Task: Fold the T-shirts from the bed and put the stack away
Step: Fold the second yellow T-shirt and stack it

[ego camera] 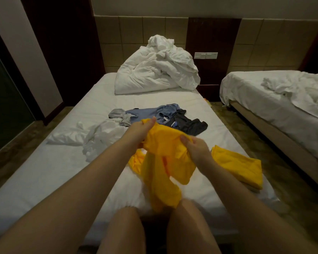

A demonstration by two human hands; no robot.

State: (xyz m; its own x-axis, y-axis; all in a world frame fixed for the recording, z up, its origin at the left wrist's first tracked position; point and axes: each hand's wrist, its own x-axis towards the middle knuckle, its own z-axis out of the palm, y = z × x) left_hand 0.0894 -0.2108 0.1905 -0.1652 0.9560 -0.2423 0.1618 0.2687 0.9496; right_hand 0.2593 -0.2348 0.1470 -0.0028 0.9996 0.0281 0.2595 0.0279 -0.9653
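Yellow T-shirt (163, 162), plain. Second yellow shirt (240, 165), folded, plain. Blue shirt (154, 112). Black shirt (191, 123), small white-blue print. Grey garment (119, 116). White garment (99, 136). Bed (44, 173) sheet white; duvet (158, 70) white.

Dim, soft light (wide-angle edge bending)

On the bed (44, 171), a bunched duvet (154, 70) sits at the far end; a heap of T-shirts (163, 116) lies mid-bed, a crumpled cloth (97, 138) left of it; nearer, the left hand (138, 132) and right hand (196, 149) hold a loose T-shirt (163, 162) above the near middle; a folded T-shirt (239, 164) lies by the right edge; a second bed (273, 110) stands to the right.
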